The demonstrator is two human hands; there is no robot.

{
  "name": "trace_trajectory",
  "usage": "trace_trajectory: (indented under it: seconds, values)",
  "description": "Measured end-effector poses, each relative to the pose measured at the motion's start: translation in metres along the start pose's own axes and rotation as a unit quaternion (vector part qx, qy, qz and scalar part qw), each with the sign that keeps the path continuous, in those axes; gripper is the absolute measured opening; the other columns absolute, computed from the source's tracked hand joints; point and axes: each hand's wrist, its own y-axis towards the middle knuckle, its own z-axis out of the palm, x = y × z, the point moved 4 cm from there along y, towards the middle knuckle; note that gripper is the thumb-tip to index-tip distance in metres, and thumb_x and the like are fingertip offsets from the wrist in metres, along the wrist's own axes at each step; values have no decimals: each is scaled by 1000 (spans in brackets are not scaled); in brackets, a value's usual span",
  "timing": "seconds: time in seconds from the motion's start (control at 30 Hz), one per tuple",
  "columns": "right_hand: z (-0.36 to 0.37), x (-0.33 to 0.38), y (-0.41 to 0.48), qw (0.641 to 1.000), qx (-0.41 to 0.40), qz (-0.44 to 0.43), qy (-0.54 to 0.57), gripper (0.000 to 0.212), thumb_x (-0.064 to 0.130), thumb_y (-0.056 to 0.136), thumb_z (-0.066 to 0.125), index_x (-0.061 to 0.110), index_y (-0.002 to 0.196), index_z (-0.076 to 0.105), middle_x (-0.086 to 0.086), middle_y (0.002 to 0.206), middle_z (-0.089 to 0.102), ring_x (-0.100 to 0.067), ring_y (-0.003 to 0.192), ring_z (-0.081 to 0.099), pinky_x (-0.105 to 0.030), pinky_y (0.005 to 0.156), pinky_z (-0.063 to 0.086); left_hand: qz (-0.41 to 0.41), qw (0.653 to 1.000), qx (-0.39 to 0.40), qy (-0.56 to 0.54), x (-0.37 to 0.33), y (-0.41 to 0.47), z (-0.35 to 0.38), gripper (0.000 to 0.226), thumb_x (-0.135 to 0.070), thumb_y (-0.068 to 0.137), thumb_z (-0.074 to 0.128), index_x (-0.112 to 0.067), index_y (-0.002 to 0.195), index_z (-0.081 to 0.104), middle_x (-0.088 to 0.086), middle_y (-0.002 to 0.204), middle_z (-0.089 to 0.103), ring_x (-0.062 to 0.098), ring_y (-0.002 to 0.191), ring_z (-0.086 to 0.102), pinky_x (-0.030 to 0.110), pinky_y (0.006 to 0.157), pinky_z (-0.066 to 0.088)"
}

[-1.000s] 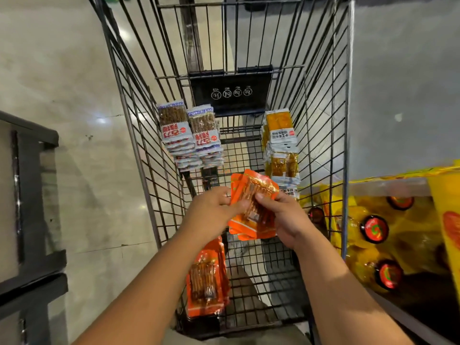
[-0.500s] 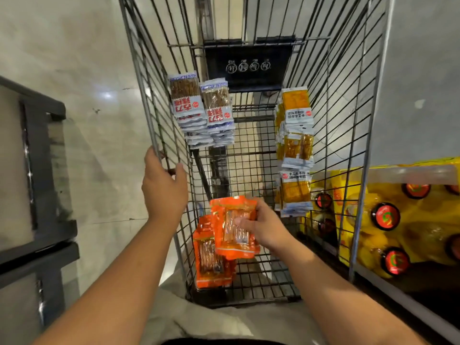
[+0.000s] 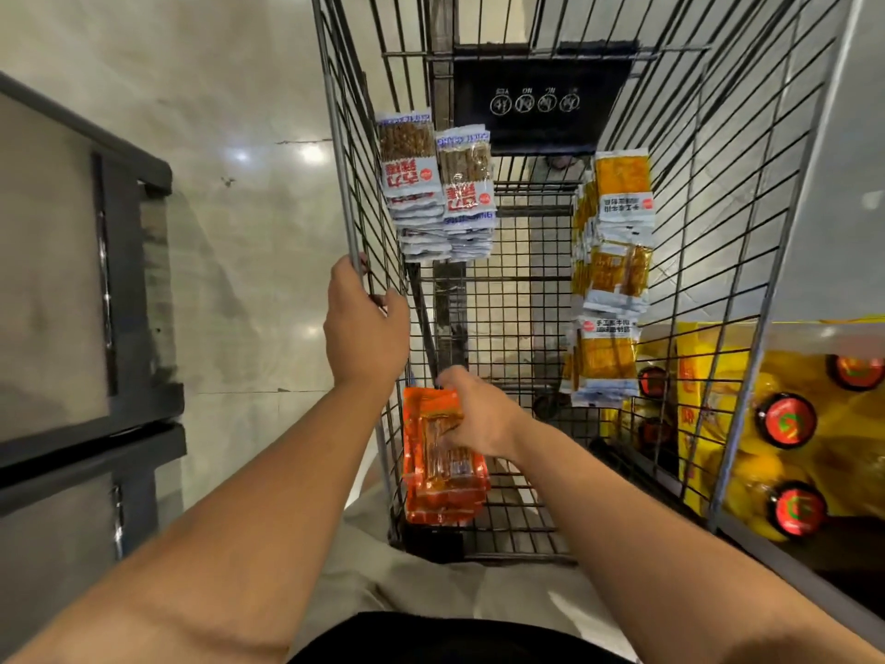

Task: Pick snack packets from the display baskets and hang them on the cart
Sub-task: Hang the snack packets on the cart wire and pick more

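Our left hand [image 3: 366, 328] is clamped round the top wire of the cart [image 3: 747, 184] on its left wall, probably to steady it. Our right hand [image 3: 479, 414] has its fingers curled round a stack of orange packets [image 3: 440, 472], held low against the inside of that wall at the near end. We judge there's a hook there, but none is visible, so we can't tell if they're hung yet. White-brown packets [image 3: 440, 194] hang further along the left wall and yellow packets [image 3: 615, 232] on the right. Kinds look grouped, so orange gets its own spot.
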Motion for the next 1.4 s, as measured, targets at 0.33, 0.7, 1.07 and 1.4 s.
trace_trajectory:
  seconds: [0.33,0.7,1.07,1.4]
  values:
    - [38,-2,-22,989,36,-73,-120,68,40,92,68,32,152,39,3,161,34,-23,148,28,-48,120,28,0,1000,6,-3,0,0,-1,41,-16,96,59,-13,134,47,3,125,62,21,82,58,28,71,40]
    - [31,-5,-21,997,54,-39,-48,66,43,93,68,28,151,41,1,154,44,-23,141,41,-38,116,34,0,1000,6,-2,2,0,0,40,-16,94,59,-12,132,47,6,122,62,18,80,54,27,70,38]
    - [35,-12,-16,997,59,-25,-35,70,43,99,60,24,159,28,3,166,23,-20,153,18,-36,124,16,-9,1000,12,0,0,0,0,40,-16,95,59,-13,133,47,4,124,61,16,79,54,25,67,38]
    - [11,-11,-28,996,-65,-3,62,51,37,100,57,20,147,46,-1,150,47,-21,137,43,-33,111,33,-11,1000,10,-1,-1,-1,-2,44,-16,96,58,-14,139,45,4,129,60,16,91,57,26,75,43]
